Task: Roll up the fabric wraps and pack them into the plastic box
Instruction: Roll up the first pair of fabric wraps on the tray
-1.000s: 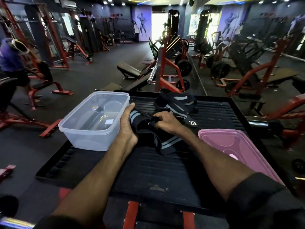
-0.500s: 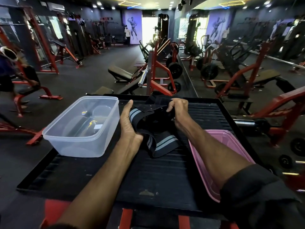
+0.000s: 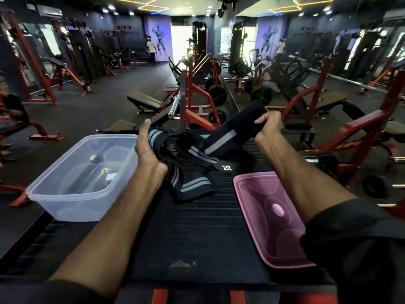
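head: wrap (image 3: 221, 140) between left hand (image 3: 149, 150), right hand (image 3: 268, 126)

I am looking down a long gym hall and take the red press rack (image 3: 194, 95) in the middle as my mark. Far beyond it a bright opening (image 3: 182, 40) glares white, with a purple bodybuilder mural (image 3: 158, 38) just left of that. Left of the rack a black bench (image 3: 144, 101) stands on the dark grey floor (image 3: 98, 106), and further left red-framed machines (image 3: 39, 69) line the dark wall. Right of the rack, what looks like a mirrored wall (image 3: 306, 47) repeats the equipment. Above the rack, yellow light strips (image 3: 140, 3) and small spots dot the ceiling.
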